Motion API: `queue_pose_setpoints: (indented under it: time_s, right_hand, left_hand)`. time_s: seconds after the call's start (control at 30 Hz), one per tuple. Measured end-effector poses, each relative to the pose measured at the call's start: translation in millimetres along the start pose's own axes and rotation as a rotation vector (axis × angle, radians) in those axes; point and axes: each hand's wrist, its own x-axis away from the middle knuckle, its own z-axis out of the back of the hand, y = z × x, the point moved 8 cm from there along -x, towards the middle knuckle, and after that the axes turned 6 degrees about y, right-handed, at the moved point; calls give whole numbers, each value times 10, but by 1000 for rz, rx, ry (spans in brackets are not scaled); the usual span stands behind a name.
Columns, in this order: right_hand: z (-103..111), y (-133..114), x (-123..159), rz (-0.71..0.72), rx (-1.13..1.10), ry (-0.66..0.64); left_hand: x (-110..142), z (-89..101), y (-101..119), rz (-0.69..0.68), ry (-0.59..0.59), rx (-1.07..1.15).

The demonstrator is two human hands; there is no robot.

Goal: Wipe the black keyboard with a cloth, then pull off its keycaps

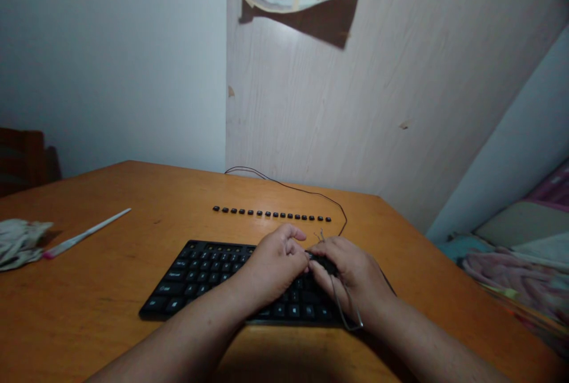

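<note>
A black keyboard (200, 279) lies on the orange wooden table (111, 205). My left hand (273, 267) rests on its upper right part with the fingers curled and pressed toward my right hand. My right hand (351, 276) is closed around a thin wire keycap puller (344, 312), whose loop trails back over my wrist. The fingertips of both hands meet over one dark key. Just beyond the keyboard a row of several loose black keycaps (271, 214) lies in a straight line.
The keyboard's black cable (288, 186) runs off toward the wall. At the left lie a crumpled cloth (20, 241) and a long thin white tool (86, 232) with a pink end. A bed with bedding (515, 252) is at the right.
</note>
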Motion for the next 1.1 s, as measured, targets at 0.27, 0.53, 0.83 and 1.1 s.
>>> queue_pose_setpoints:
  time_s: [0.27,0.53,0.83,1.1]
  right_hand:
    - [156,869,-168,-180,25,14]
    - [6,1998,-240,-340,181,-123]
    - [-278,2277,-235,-352,207,-205]
    - [-375,2426,-199,-375,156,-276]
  left_hand:
    - [-54,263,152,-88,143,-1]
    - [-53,536,311,-78,278,72]
    - [-38,736,369,-60,402,129]
    - [-49,745,338,-53,391,137]
